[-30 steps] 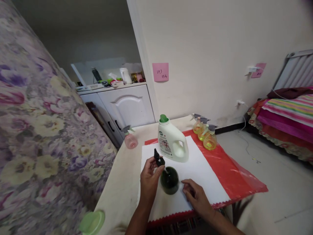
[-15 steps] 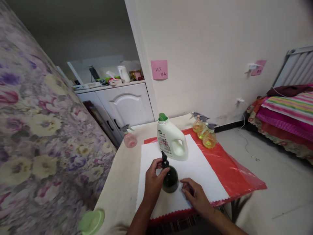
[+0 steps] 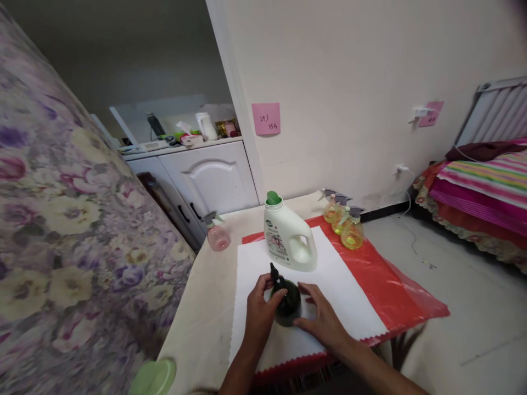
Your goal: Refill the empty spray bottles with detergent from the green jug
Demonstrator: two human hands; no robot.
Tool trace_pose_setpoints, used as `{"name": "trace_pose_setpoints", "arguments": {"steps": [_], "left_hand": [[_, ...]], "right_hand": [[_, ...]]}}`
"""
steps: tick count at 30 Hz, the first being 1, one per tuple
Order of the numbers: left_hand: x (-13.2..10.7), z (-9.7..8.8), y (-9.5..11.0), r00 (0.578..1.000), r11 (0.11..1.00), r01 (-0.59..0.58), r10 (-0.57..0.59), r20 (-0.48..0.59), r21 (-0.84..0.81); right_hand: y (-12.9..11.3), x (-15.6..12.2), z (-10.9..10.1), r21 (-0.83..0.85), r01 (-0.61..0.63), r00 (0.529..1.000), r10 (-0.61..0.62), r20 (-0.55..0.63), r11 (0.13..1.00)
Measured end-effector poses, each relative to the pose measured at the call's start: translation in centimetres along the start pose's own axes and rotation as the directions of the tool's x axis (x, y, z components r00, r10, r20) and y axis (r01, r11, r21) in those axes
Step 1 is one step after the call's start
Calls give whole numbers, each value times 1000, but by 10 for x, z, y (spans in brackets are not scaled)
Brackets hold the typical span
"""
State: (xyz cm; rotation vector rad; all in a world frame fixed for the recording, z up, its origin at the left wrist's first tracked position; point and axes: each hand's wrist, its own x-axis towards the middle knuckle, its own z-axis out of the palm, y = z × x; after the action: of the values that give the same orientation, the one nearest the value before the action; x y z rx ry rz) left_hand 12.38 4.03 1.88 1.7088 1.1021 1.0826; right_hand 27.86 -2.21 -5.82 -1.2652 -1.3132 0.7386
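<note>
A round dark green pump bottle (image 3: 290, 308) stands on a white sheet (image 3: 341, 307) close in front of me. My left hand (image 3: 262, 307) is closed around its black pump top (image 3: 276, 276), thumb on the near side and fingers on the far side. My right hand (image 3: 323, 318) holds the bottle's round body from the right, with fingertips at the far side and the thumb at the near side. Just beyond the bottle is a large pale green detergent jug (image 3: 288, 233) with a handle, and a green piece (image 3: 273, 197) sits in its mouth.
Several spray bottles (image 3: 352, 233) with yellowish liquid stand at the table's far right, over red plastic (image 3: 382, 285). One pink spray bottle (image 3: 218, 236) is at the far left. A green lid-like object (image 3: 154, 377) lies at the near left corner. A floral curtain (image 3: 82, 230) borders the left side.
My right hand has moved left and its fingers have come around the bottle's body. My left hand and the pump top sit slightly lower. The jug has stayed in place.
</note>
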Motion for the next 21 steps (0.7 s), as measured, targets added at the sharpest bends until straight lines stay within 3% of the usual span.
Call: {"name": "trace_pose_setpoints", "arguments": {"steps": [7, 21], "left_hand": [[0, 0, 0, 999, 999, -33, 32, 26, 22], [0, -8, -5, 993, 999, 44, -41, 111, -18]], "right_hand": [[18, 4, 28, 68, -49, 999, 48, 20, 996], [8, 5, 32, -47, -131, 991, 131, -9, 990]]}}
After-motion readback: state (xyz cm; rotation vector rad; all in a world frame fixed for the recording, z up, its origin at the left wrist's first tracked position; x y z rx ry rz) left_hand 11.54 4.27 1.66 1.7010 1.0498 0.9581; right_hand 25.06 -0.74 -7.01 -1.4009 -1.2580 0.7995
